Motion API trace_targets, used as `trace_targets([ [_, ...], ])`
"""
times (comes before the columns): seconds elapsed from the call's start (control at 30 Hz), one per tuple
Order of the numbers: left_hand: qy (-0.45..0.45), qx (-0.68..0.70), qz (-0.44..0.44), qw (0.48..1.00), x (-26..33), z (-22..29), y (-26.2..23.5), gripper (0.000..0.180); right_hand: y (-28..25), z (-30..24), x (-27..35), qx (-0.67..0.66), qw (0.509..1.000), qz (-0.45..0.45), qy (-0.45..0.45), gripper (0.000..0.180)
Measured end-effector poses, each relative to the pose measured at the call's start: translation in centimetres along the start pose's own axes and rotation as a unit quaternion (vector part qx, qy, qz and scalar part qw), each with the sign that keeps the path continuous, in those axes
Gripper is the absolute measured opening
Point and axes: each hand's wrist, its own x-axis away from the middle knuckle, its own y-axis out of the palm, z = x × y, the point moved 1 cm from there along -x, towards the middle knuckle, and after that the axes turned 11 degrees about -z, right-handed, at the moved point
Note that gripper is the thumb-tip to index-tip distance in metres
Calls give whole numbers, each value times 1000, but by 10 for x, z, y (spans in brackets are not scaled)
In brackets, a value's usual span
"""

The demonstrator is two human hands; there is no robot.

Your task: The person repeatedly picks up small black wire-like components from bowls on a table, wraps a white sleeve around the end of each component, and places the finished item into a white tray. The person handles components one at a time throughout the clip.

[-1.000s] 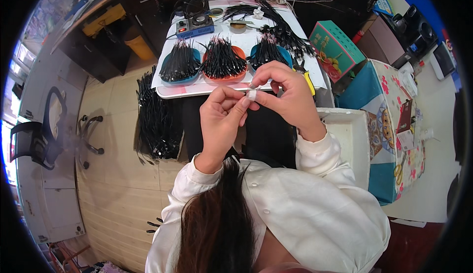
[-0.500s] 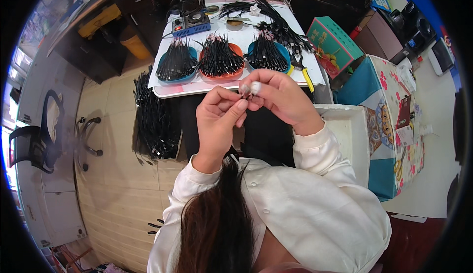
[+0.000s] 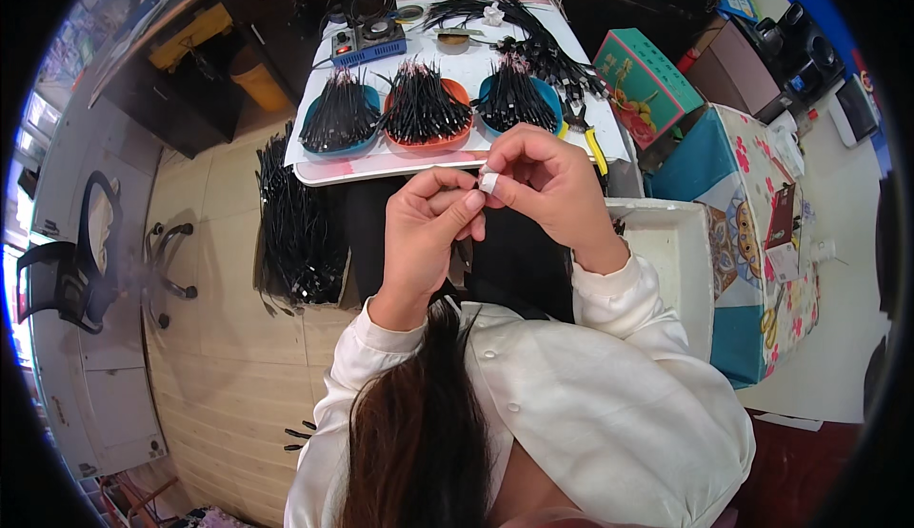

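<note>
In front of the table's near edge, my left hand (image 3: 427, 233) and my right hand (image 3: 557, 185) meet fingertip to fingertip, both closed in a pinch. What lies between the fingers is too small and too hidden to name. A white wrap (image 3: 488, 182) shows at the tip of my right thumb. Just beyond the hands, three shallow trays hold black cables with pinkish wire ends: a blue one (image 3: 335, 152) on the left, an orange one (image 3: 461, 138) in the middle and another blue one (image 3: 549, 96) on the right.
Yellow-handled pliers (image 3: 595, 147) lie at the table's right edge. Farther back stand a blue soldering station (image 3: 367, 48), a small round tin (image 3: 454, 42) and loose black cables (image 3: 543, 47). More cables (image 3: 300, 223) fill a box at lower left; a white foam box (image 3: 666, 208) stands right.
Both hands have shifted slightly to the right and are still pinched together. My right thumb has turned, so its white wrap shows more plainly. The trays and tools have not moved.
</note>
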Motion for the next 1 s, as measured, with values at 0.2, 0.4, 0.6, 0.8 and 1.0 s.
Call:
trace_targets([
  [0.2,-13,100,-38,994,1,-4,-2,14,12,9,0,-342,939,-11,29,10],
  [0.4,-40,177,-97,979,0,-4,-8,14,10,10,0,-376,921,-49,87,12],
  [0.6,-42,-57,-64,995,-2,-4,-9,21,-1,24,-1,-356,928,-67,86,15],
  [0.8,-31,-328,-42,943,-7,-17,-16,18,8,64,5,-543,809,-7,224,17],
  [1.0,-23,-108,11,994,-26,-36,-33,19,-79,103,-27,42,984,149,85,18],
])
